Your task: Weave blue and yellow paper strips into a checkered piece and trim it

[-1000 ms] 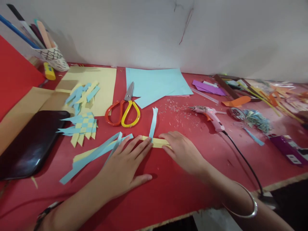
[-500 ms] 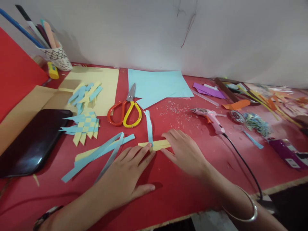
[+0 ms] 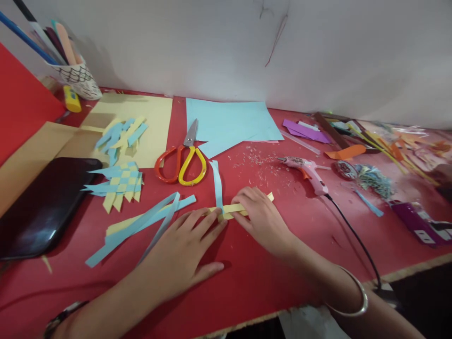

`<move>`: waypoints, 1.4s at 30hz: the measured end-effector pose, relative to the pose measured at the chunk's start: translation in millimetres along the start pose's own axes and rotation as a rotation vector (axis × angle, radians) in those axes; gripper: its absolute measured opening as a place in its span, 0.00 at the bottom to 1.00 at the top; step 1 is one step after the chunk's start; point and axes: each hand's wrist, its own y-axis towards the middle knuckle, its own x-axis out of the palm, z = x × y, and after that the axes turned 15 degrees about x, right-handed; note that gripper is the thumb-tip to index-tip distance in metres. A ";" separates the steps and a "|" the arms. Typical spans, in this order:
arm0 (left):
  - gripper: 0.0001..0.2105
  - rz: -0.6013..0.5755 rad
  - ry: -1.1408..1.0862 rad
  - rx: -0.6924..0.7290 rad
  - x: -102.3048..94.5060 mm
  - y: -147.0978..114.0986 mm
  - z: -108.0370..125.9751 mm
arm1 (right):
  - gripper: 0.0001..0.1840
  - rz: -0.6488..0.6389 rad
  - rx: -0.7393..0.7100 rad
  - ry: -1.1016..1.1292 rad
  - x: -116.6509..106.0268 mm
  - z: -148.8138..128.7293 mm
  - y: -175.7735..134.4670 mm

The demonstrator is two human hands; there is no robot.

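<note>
My left hand (image 3: 187,247) lies flat with its fingers spread, fingertips pressing where a blue paper strip (image 3: 218,186) meets yellow ones. That blue strip points away from me across the red tabletop. Between thumb and fingers, my right hand (image 3: 266,219) pinches a yellow paper strip (image 3: 233,207), whose far end pokes out beyond the knuckles. Loose blue strips (image 3: 132,230) lie left of my left hand, partly under the wrist side. A woven blue-and-yellow paper fish (image 3: 122,183) rests farther left, with another woven piece (image 3: 123,134) behind it.
Red-and-yellow-handled scissors (image 3: 192,165) lie before a blue sheet (image 3: 233,120). A pink glue gun (image 3: 309,172) with a black cord is at right, near paper scraps. A black phone-like slab (image 3: 45,207) sits left, a pen cup (image 3: 79,80) behind it. The table's front edge (image 3: 247,325) runs close to me.
My right hand has closed on the yellow strip, lifting it slightly; its far end now shows past my fingers. My left hand keeps pressing in place.
</note>
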 end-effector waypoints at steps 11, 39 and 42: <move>0.24 0.044 0.035 0.017 3.0 -1.5 0.2 | 0.11 0.081 0.018 0.057 6.7 0.0 -1.6; 0.32 -0.068 0.079 0.061 7.6 -7.3 -3.1 | 0.11 -0.213 -0.024 0.169 -12.7 21.3 11.9; 0.33 -0.085 0.059 0.060 6.9 -7.1 -3.3 | 0.11 -0.245 -0.028 0.135 -19.3 26.6 11.8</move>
